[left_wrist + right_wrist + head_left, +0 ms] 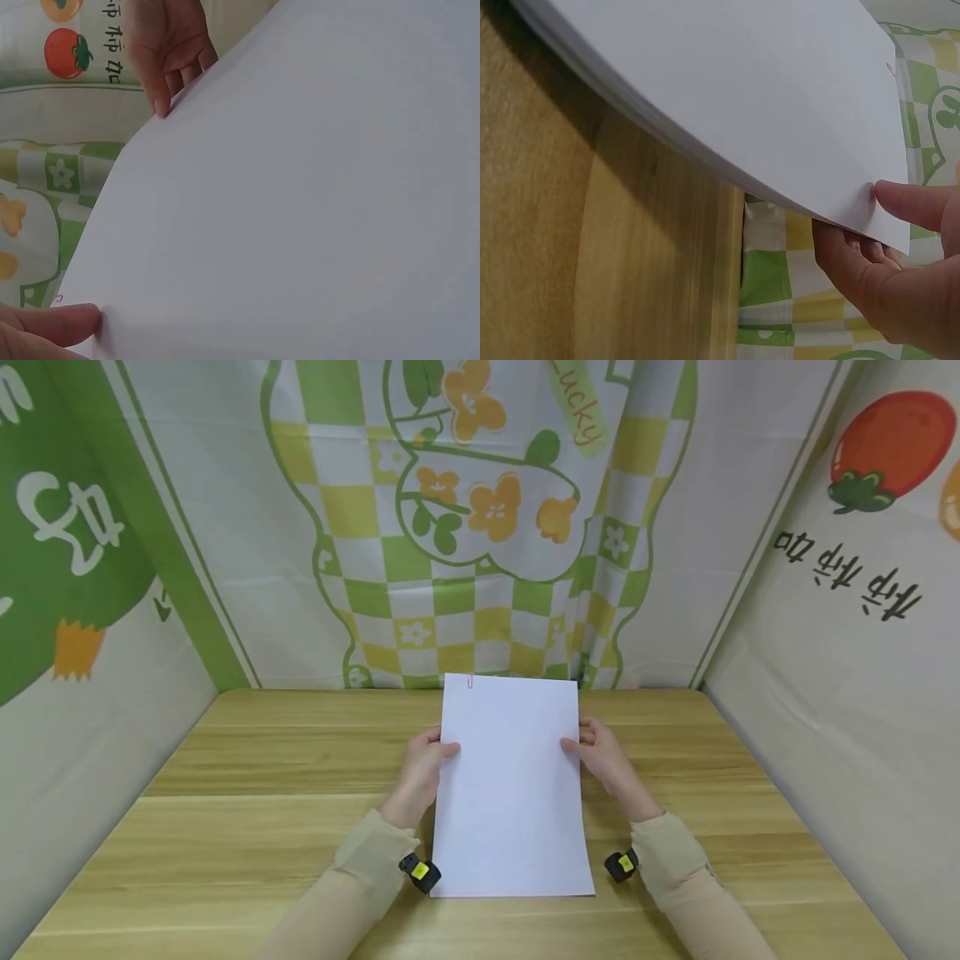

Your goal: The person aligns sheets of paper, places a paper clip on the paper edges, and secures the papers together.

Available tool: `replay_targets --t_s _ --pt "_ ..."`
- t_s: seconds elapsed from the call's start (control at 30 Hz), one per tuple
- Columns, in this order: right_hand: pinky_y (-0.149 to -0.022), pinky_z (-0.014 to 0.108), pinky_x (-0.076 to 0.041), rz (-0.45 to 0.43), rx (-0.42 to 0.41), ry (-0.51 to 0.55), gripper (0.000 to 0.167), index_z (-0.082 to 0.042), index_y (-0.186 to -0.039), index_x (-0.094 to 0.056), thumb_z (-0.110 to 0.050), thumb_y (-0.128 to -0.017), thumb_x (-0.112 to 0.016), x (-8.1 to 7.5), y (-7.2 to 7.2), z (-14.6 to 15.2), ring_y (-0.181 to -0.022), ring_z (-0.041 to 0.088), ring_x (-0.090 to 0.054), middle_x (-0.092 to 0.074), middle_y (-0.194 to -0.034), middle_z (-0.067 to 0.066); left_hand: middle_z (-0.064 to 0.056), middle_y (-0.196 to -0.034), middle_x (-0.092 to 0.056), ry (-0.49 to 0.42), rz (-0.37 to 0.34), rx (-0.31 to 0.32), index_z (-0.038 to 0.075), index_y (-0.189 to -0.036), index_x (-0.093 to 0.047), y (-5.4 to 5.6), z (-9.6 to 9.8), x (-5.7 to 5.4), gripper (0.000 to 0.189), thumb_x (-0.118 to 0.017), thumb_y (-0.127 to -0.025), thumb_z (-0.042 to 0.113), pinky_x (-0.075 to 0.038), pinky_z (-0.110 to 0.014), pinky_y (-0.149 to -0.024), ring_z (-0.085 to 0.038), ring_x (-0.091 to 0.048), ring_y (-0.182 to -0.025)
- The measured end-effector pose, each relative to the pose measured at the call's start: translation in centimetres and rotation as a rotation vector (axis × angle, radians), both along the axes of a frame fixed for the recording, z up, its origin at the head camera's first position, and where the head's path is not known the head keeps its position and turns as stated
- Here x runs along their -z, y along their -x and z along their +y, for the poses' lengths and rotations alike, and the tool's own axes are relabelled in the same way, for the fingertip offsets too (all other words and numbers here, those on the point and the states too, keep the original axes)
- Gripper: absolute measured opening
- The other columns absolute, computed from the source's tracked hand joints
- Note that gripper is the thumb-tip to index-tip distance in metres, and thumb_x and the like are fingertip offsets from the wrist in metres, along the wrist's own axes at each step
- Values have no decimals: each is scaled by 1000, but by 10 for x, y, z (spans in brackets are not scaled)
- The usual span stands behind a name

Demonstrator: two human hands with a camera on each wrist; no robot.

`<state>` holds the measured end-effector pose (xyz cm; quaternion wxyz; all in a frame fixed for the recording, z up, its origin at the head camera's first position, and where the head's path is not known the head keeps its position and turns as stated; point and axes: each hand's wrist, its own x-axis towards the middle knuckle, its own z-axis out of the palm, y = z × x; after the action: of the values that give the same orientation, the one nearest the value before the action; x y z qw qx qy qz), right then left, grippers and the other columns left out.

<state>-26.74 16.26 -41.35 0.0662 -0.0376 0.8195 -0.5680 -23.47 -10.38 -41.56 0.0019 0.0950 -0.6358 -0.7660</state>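
A stack of white paper (512,802) is held by both hands above the wooden table, its far end lifted toward the curtain. Near the left of its top edge sits a small red paper clip (470,682). My left hand (424,770) pinches the left edge, thumb on top and fingers beneath. On the opposite edge my right hand (606,758) grips the same way; in the right wrist view its fingers (840,251) show under the sheets. Several layers are visible along the side of the paper (780,112) there.
The wooden table (262,827) spreads out on both sides of the paper. Behind it hangs a checked green and yellow curtain (465,602). Printed cloth walls stand at left and right, the right one showing a red tomato (892,447).
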Motion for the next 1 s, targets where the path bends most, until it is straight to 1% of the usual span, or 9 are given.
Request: replay_targets --t_s 0.17,0.27,0.53,0.77,1.0 --pt "-84 44 -52 -13 -5 -10 48 8 -134 -36 -10 -94 -56 3 -1 0 -110 38 -57 -52 -128 33 -26 -140 -42 -11 -6 4 -13 -131 -45 2 -2 2 44 -50 -87 -10 -30 -47 -110 -38 -40 -129" --pt "-85 44 -52 -22 -6 -17 48 8 -134 -37 -9 -94 -57 4 -2 1 -109 35 -58 -53 -125 32 -26 -141 -41 -16 -13 4 -13 -132 -43 4 -3 3 46 -50 -87 -10 -29 -47 -111 -38 -39 -130" --pt "-86 46 -51 -39 8 -34 45 4 -133 -43 -9 -93 -58 4 -2 1 -105 29 -58 -55 -123 27 -27 -142 -40 -34 -22 -14 -14 -133 -42 9 -5 3 48 -50 -86 -11 -28 -47 -111 -38 -37 -132" --pt "-82 46 -53 -48 1 -21 45 5 -133 -42 -9 -93 -58 4 -1 2 -103 30 -58 -55 -121 27 -27 -143 -39 -25 -27 -14 -14 -133 -41 12 -5 3 48 -50 -87 -10 -28 -46 -112 -38 -35 -133" --pt "-82 46 -53 -58 8 -25 44 6 -132 -43 -7 -93 -58 6 1 2 -106 31 -57 -53 -124 28 -25 -140 -43 -6 -54 -15 -12 -132 -45 15 -5 4 44 -51 -88 -8 -31 -46 -110 -37 -40 -130"
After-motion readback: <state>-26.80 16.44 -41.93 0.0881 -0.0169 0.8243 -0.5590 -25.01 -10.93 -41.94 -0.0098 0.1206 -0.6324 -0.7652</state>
